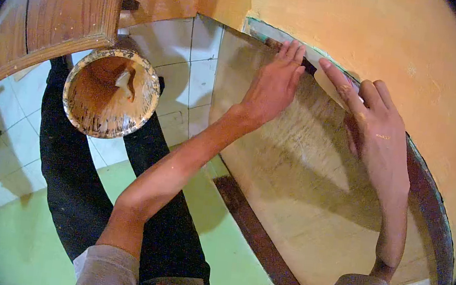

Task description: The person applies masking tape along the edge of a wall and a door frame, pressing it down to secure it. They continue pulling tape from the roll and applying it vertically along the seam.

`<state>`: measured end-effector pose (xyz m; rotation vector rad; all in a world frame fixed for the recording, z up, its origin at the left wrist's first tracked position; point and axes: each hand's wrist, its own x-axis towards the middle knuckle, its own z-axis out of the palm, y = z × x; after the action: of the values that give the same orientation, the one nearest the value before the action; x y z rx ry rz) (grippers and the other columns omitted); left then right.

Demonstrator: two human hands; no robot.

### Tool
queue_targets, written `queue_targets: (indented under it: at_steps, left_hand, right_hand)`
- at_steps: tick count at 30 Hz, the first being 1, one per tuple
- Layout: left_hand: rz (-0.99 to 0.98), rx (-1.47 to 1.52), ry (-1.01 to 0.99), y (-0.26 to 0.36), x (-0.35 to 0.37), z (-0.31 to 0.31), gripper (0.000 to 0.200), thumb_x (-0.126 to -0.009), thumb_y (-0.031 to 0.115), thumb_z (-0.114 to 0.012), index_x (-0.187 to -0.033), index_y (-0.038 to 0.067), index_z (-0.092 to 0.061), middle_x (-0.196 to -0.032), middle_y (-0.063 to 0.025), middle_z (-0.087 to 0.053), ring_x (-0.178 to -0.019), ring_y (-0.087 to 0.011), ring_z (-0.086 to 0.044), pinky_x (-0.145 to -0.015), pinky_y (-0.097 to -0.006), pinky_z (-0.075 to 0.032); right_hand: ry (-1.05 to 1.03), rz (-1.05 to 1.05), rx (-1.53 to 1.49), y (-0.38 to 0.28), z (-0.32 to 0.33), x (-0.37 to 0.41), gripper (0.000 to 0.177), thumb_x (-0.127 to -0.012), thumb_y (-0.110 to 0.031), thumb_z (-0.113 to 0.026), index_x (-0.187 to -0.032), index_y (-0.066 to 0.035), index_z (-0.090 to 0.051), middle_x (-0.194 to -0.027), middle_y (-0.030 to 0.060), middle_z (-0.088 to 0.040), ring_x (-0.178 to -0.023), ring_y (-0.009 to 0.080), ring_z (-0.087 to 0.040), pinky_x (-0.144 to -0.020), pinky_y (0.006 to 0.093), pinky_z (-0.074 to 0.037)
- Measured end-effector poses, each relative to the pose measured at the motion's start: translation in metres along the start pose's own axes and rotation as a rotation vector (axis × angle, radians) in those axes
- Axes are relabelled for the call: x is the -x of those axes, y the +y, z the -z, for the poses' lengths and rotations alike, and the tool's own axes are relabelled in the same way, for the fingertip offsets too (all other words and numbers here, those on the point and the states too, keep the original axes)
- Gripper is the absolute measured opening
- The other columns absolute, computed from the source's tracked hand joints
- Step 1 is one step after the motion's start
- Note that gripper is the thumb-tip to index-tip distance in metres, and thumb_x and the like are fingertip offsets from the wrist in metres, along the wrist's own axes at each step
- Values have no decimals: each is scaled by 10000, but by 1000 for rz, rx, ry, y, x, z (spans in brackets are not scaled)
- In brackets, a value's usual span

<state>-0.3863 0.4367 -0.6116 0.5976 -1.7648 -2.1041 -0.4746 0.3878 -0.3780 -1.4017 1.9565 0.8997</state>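
Observation:
My left hand [272, 88] lies on a pale strip [262, 29] at the base of the orange wall [365, 23], its fingers stretched out near a dark edge. To its right, my right hand [379, 126] is at the same strip, index finger extended and the other fingers bent. A whitish thin piece [330, 87] shows beside that hand; its far side is hidden by the fingers, and whether they grip it is unclear. Below both hands spreads a light brown board [292, 167], with shadows across it.
A paint-spattered round container [71, 91] with a whitish thing inside stands at the left, near my dark-trousered legs [67, 169]. Wooden furniture [58, 5] is at the upper left. White tiles [172, 82], a green floor [220, 260] and a dark brown strip [261, 242] lie below.

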Motion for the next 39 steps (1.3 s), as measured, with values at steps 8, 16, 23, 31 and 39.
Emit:
queue_targets:
  at_steps: [8, 16, 23, 31, 39]
  left_hand:
    - [43, -1, -22, 9, 1, 0, 465, -1058, 206, -404, -1444, -50, -438, -1517, -252, -401, -1436, -398, -345, -1177, -446, -318]
    - [-26, 85, -30, 12, 2, 6, 463, -1050, 190, -435, -1466, -14, -428, -1532, -217, -400, -1411, -380, -395, -1161, -432, -343]
    - [-26, 144, -31, 21, 1, -2, 486, -1029, 129, -479, -1463, -67, -387, -1504, -293, -389, -1402, -423, -384, -1156, -432, -359]
    - [-42, 73, -23, 29, 3, -8, 499, -1052, 168, -436, -1471, -93, -360, -1527, -315, -334, -1432, -440, -329, -1182, -474, -293]
    - [165, 183, 59, 31, 3, -15, 474, -1048, 142, -422, -1433, -131, -383, -1493, -367, -330, -1415, -462, -331, -1167, -443, -316]
  right_hand:
    - [-21, -21, -84, 2, 11, 15, 686, -762, 42, -602, -1392, -228, -573, -1021, 101, -605, -920, 300, -579, -783, 395, -547]
    - [49, 9, -115, 0, 11, 13, 827, -674, 80, -663, -1441, -203, -534, -863, 106, -469, -829, 294, -496, -734, 412, -474]
    - [45, -20, -142, 0, 16, 20, 859, -649, 107, -643, -1450, -178, -522, -851, 107, -468, -816, 297, -492, -721, 412, -482]
    - [58, -60, -136, 9, 13, 23, 812, -699, 77, -619, -1455, -192, -495, -1026, 96, -590, -962, 305, -572, -829, 414, -534]
    - [43, -64, -112, 8, 24, 28, 869, -663, 82, -620, -1454, -258, -504, -1036, 97, -581, -973, 295, -580, -833, 400, -535]
